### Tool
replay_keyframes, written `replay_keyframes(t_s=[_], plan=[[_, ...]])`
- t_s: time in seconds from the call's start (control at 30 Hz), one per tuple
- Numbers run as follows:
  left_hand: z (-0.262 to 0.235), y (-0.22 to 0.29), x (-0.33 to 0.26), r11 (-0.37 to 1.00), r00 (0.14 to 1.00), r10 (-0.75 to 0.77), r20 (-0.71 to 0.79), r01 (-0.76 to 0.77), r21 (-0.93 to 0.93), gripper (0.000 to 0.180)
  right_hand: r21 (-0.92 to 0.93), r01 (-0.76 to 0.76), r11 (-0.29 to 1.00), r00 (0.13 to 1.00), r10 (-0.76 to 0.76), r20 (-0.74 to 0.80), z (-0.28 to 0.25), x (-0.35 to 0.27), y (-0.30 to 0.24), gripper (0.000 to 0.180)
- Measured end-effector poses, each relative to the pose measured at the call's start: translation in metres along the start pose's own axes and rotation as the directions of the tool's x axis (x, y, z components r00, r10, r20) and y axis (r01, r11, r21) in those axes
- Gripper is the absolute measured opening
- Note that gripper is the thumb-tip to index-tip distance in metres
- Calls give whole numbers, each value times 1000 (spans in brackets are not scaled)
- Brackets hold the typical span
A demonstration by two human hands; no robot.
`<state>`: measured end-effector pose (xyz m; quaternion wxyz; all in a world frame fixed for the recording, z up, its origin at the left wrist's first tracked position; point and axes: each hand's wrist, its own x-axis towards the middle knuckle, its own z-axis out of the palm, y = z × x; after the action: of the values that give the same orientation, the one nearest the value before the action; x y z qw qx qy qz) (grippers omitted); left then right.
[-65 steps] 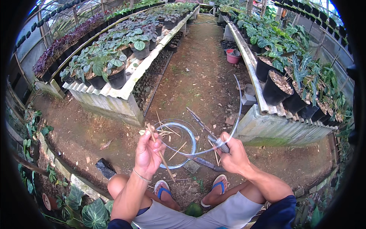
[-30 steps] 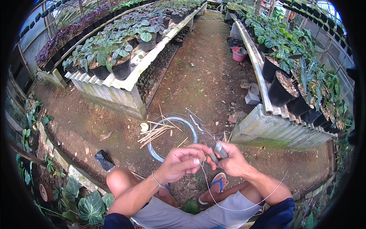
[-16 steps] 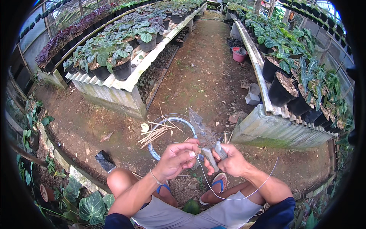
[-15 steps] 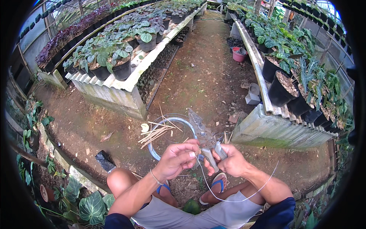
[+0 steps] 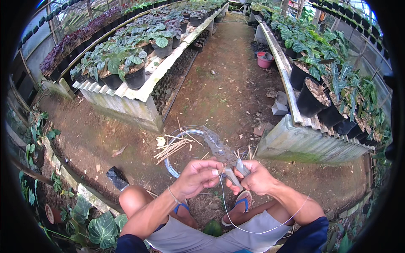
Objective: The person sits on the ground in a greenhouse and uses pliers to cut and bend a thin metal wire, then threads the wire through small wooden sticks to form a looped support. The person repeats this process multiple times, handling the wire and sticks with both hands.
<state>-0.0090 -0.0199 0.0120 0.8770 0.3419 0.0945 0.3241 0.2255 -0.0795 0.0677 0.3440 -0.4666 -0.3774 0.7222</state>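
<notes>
My right hand [image 5: 252,178] is closed round the grey handles of a pair of pliers [image 5: 219,148] whose worn metal jaws point away and to the left. Beside it, my left hand [image 5: 201,178] pinches a thin wire [image 5: 243,229] close to the pliers' pivot. From the pinch the wire hangs down in a curve across my lap and rises toward my right forearm. Whether the jaws touch the wire is hidden by the fingers. On the ground beyond my hands lies a coil of silvery wire [image 5: 168,165], with several thin wooden sticks [image 5: 174,148] across it.
Potted plants crowd the left bench [image 5: 122,90] and the right bench [image 5: 297,139], with a dirt path [image 5: 223,76] between them. A pink tub [image 5: 265,62] and a grey square pot [image 5: 279,105] stand by the right bench. A black plastic piece [image 5: 116,177] lies at left.
The pliers' jaws have swung to the left and a little nearer. My left hand has shifted slightly right, still pinching the wire, and the wire's loose curve has moved a little lower.
</notes>
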Motion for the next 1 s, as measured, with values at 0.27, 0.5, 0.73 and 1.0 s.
replay_keyframes(t_s=[0.27, 0.5, 0.73, 1.0], plan=[[-2, -4, 3, 1000, 997, 19, -71, -19, -4, 20, -41, 21, 999, 1000, -21, 1, 0, 3, 4, 40], [-8, -3, 5, 995, 988, 75, -132, -66, 70, 18, -81, 144, 986, 989, -145, -3, 6, 5, 7, 38], [-1, -13, 5, 982, 994, -34, -101, 52, 184, 23, -460, 168, 872, 935, -289, -206, 11, 0, 7, 34], [6, -17, 2, 978, 992, -74, -103, 93, 186, 25, -778, 176, 603, 823, -524, -220, 23, -1, 11, 45]])
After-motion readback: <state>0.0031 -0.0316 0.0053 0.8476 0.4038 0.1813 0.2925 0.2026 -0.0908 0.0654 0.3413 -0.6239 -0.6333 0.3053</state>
